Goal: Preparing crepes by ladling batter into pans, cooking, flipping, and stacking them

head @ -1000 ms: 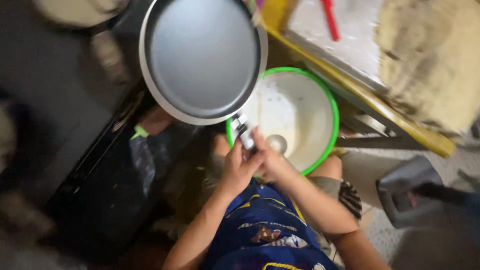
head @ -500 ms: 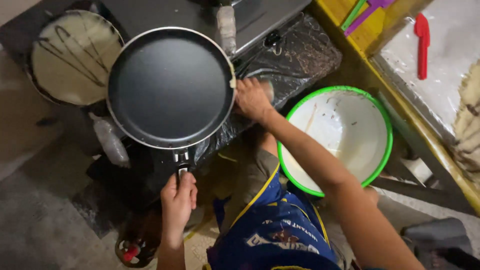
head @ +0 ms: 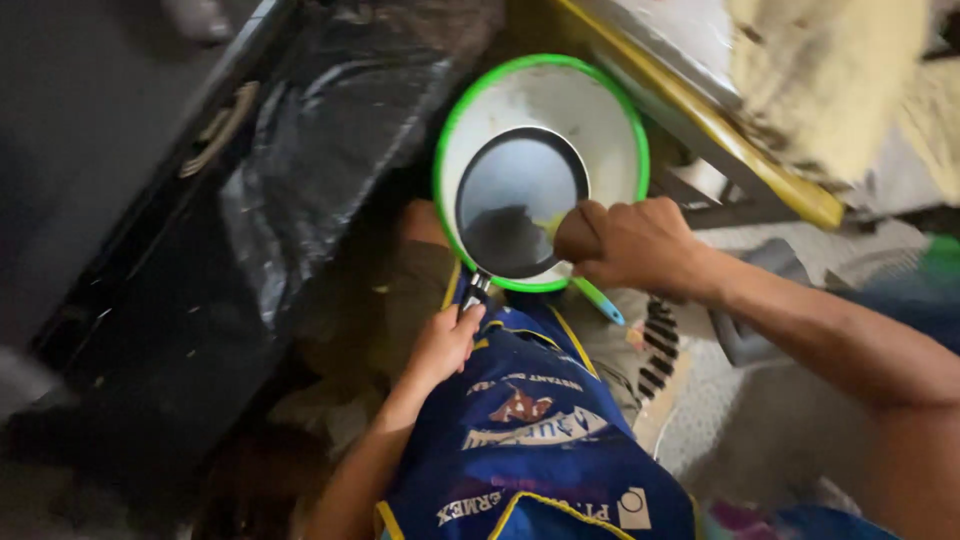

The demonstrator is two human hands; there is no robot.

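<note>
Down near the lap, over a blue printed apron [head: 530, 440], the left hand [head: 445, 345] has its fingers wrapped shut around the handle [head: 476, 287] of a small dark frying pan [head: 520, 200]. Just beyond, the pan hangs over a white basin with a green rim [head: 620, 110]. The right hand [head: 630, 240] is clenched at the pan's right edge, fingers closed on a light blue tool [head: 600, 300] whose handle pokes out below. That pan looks stiff and fairly light, probably slick, so the handle is the safe hold. Farther left lies crinkled black plastic sheeting [head: 300, 180]; far right, a yellow-edged surface [head: 720, 130].
</note>
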